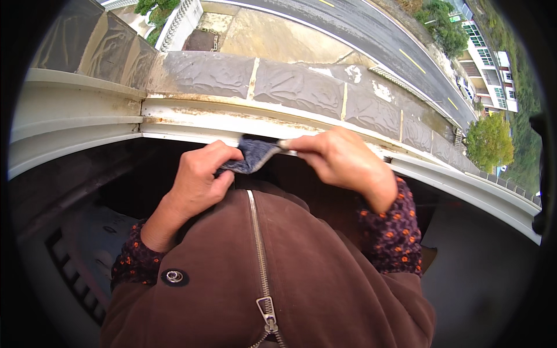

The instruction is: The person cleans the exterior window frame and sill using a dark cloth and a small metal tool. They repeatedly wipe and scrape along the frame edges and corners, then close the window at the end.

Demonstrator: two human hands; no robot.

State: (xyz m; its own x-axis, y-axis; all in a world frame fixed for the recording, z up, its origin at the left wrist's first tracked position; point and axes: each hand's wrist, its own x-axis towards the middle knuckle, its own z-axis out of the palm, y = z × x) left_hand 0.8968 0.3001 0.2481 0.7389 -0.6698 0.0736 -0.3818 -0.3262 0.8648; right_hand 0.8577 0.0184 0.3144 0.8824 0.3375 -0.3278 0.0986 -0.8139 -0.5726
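A small blue-grey cloth (260,153) with a pale edge is stretched between both hands, just at the inner edge of a white window frame (209,117). My left hand (202,176) pinches its left end between thumb and fingers. At the opposite end, my right hand (343,161) grips the cloth's pale corner, slightly blurred, with its fingers over the frame's inner edge. The lower track of the frame shows brown stains and dirt. Part of the cloth is hidden by the left fingers.
Beyond the frame runs a grey stone-tiled ledge (300,87), with a drop to a paved yard (278,32) and a road (383,39). A white side jamb (82,104) stands at left. Behind it, a pale patterned surface (98,243) lies in the dim room.
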